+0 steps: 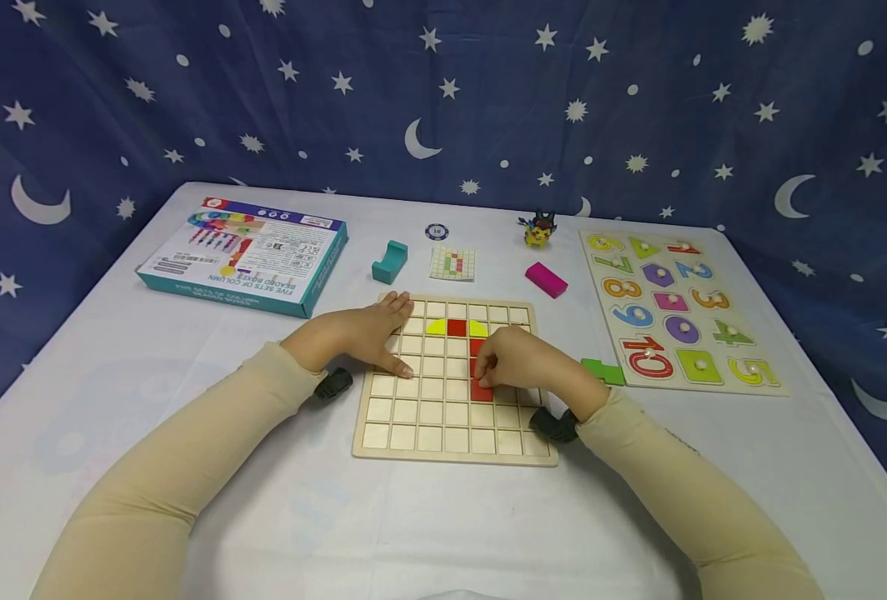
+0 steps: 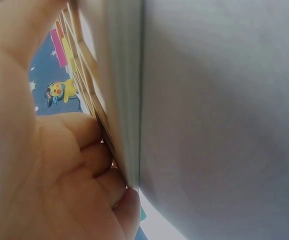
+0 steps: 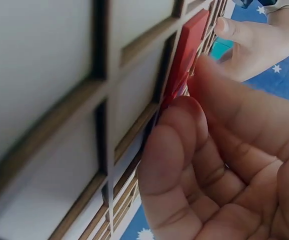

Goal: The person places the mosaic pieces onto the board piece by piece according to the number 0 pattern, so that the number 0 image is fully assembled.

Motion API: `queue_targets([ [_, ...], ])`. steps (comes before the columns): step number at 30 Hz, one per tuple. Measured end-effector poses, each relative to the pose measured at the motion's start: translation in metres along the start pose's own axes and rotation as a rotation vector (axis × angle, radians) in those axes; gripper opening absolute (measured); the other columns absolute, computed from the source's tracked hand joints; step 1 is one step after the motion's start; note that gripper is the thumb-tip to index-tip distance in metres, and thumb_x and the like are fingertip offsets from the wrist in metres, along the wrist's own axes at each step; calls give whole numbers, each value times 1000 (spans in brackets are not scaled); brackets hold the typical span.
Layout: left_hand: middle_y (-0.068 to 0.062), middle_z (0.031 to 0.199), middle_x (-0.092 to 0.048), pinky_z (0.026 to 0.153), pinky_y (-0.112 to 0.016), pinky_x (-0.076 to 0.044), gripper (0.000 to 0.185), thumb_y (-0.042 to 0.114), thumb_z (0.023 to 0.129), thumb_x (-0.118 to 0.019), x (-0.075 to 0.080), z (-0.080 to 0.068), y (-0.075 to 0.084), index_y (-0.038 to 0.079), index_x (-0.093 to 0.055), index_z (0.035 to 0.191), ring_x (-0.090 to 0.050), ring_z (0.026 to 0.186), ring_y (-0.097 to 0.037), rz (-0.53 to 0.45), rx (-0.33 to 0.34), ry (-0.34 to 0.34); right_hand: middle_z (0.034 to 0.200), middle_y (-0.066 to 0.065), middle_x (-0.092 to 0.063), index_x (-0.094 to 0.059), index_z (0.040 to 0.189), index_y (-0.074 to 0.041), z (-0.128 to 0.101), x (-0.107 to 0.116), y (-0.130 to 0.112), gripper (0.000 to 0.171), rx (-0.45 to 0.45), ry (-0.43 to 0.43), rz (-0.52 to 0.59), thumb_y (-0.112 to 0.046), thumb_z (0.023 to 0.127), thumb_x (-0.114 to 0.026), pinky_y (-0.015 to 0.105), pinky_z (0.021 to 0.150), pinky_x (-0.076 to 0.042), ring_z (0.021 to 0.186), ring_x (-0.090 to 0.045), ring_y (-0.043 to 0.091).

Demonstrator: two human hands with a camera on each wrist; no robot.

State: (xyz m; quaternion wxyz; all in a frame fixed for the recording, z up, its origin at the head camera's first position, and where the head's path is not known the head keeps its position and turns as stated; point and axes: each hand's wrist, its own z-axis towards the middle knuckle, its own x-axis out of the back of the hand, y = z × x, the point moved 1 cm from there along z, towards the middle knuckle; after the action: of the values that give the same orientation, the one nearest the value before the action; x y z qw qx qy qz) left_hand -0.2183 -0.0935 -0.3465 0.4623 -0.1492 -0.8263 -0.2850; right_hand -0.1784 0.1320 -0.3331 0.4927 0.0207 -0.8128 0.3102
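Note:
A wooden grid board [image 1: 406,437] lies on the table, divided into square cells. My left hand [image 1: 372,333] rests with spread fingers on its left edge, the thumb pointing inward. Across an upper row sit a yellow rounded piece [image 1: 437,327], a red square [image 1: 456,328] and another yellow rounded piece [image 1: 478,327]. Below the right one, red squares run down a column. At the column's lower end my right hand [image 1: 522,360] pinches a red block [image 3: 187,50] with thumb and curled fingers, which partly cover it. The block lies against the grid.
Behind the board are a teal block [image 1: 389,262], a pattern card [image 1: 453,263], a round chip [image 1: 437,232], a small yellow figure [image 1: 538,229] and a magenta block [image 1: 546,280]. A box [image 1: 241,254] lies left; a number puzzle [image 1: 684,312] and green piece [image 1: 603,372] lie right.

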Motion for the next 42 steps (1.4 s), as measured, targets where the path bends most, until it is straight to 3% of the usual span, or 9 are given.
queue_targets([
  [7, -19, 153, 6, 115, -45, -4, 111, 54, 76, -68, 0, 1, -1, -4, -3, 146, 9, 141, -34, -1, 5, -1, 67, -2, -56, -66, 75, -10, -6, 7, 6, 9, 19, 22, 28, -14, 77, -74, 23, 59, -39, 69, -47, 13],
  [14, -18, 153, 7, 115, -45, -4, 112, 55, 75, -67, 0, 0, -1, -4, -3, 146, 10, 141, -33, -2, 6, -3, 68, -2, -57, -67, 75, -10, -15, 18, 20, 6, -26, 42, 57, -12, 78, -73, 24, 59, -40, 70, -48, 13],
  [25, -19, 153, 6, 115, -45, -5, 111, 53, 75, -68, 1, -2, 2, -4, -3, 146, 9, 141, -33, -10, 2, 0, 70, 0, -59, -67, 80, -6, -43, 35, 66, 6, -126, 80, 84, -5, 76, -71, 25, 60, -43, 67, -50, 14],
  [33, -20, 153, 6, 115, -46, -5, 111, 53, 76, -68, 0, -2, 2, -5, -3, 145, 9, 141, -34, -15, 2, -2, 76, 2, -62, -68, 83, -4, -61, 42, 97, 7, -189, 112, 73, -5, 77, -71, 28, 68, -44, 76, -52, 17],
  [42, -20, 153, 6, 115, -46, -5, 111, 52, 76, -68, 2, -3, 3, -5, -3, 145, 8, 141, -35, -12, 1, -1, 83, 5, -66, -69, 89, -3, -69, 43, 115, 14, -222, 138, 73, -4, 75, -72, 32, 75, -45, 80, -54, 19],
])
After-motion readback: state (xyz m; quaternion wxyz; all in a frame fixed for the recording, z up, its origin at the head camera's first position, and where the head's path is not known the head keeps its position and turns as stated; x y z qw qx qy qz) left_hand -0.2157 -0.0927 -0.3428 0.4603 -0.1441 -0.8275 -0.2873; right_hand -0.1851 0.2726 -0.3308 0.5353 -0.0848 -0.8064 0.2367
